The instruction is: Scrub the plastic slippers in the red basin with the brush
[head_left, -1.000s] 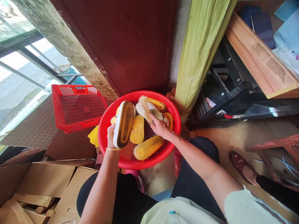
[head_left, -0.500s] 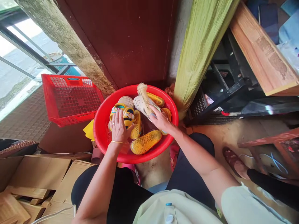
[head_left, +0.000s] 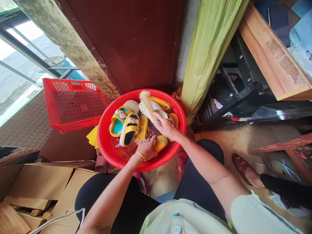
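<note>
A red basin holds water and several slippers. My right hand is closed round a scrub brush with pale bristles, its bristled end pointing up and away. Beneath the brush lies a white clog with holes. At the near side of the basin, my left hand has its fingers bent over a yellow slipper lying sole up, and covers part of it. To its left, two yellow slippers with cartoon figures rest in the basin, one with a teal footbed, the other with a dark one.
A red plastic crate stands left of the basin, with an opened cardboard box nearer me. A green curtain hangs at the right, beside a black metal frame. Another person's foot shows at the right.
My left hand has left the cartoon-figure slippers and moved right, onto the yellow slipper at the near side. The brush in my right hand has shifted slightly left and down.
</note>
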Tool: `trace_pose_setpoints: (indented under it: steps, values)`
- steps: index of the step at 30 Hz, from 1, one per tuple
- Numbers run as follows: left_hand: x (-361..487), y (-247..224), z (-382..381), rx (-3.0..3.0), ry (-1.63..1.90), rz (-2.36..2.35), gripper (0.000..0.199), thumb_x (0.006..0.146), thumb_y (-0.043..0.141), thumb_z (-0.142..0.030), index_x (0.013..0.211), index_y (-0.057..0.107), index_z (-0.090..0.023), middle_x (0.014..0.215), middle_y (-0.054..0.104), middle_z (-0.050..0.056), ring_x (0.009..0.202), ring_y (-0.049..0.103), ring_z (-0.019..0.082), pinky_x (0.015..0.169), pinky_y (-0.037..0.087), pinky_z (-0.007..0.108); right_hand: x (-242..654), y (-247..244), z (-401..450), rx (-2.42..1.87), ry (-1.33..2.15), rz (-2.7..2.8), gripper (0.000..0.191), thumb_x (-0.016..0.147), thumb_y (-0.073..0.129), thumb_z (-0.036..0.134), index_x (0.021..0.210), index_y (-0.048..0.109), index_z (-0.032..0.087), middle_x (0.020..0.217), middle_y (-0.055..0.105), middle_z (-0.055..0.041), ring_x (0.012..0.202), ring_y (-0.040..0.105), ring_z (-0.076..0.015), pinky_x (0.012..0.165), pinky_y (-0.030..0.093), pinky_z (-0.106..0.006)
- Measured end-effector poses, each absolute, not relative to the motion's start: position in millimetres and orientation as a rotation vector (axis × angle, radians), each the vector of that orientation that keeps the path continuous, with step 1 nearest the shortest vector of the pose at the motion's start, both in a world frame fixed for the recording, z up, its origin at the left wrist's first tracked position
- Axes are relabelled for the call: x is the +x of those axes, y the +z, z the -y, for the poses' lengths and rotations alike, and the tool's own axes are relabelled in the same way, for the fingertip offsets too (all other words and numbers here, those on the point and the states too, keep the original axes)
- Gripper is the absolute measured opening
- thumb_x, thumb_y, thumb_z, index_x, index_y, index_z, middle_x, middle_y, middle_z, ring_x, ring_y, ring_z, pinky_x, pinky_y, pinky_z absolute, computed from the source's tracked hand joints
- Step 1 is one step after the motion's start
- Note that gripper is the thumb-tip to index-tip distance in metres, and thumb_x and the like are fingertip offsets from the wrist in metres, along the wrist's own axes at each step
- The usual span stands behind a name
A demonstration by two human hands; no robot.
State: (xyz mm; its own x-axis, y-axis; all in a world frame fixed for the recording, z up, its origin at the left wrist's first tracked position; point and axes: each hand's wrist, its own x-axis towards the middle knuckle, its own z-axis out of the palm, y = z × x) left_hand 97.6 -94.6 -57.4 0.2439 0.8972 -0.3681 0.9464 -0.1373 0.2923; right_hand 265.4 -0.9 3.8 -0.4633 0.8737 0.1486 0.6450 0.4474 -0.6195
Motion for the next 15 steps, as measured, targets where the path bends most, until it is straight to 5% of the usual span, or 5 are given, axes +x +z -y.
trace_pose_setpoints:
  steps: [8,12,15]
  values:
    - [44.8,-42.1,64.8,1.529,0.376,-1.631,0.097,0.064,0.077,-0.058,0.148,0.057,-0.013,0.128,0.073,0.015,0.121,0.066,0.038,0.104,0.051,0.045,269.1,-2.3,-2.0,-1.256,0.648,2.255,0.059,0.100,0.048,0.027,0.159,0.046,0.021,0.143,0.068,-0.0088,0.121,0.069,-0.0248,0.109,0.051,-0.037]
    - [30.5,-35.0,58.2,1.265,0.397,-1.616,0.067,0.067,0.071,-0.067,0.109,0.077,-0.015,0.091,0.078,0.008,0.092,0.072,0.034,0.081,0.058,0.041,269.5,-0.7,0.0,-1.304,0.635,2.291,0.058,0.101,0.048,0.028,0.159,0.045,0.023,0.129,0.076,-0.0075,0.107,0.074,-0.0245,0.101,0.055,-0.036]
    - [22.5,-34.1,54.7,1.073,0.433,-1.636,0.061,0.068,0.071,-0.070,0.093,0.076,-0.015,0.083,0.077,0.010,0.086,0.073,0.033,0.076,0.059,0.041,270.1,0.3,1.8,-1.334,0.637,2.311,0.058,0.101,0.048,0.028,0.158,0.047,0.024,0.122,0.078,-0.0069,0.102,0.075,-0.0247,0.097,0.055,-0.035]
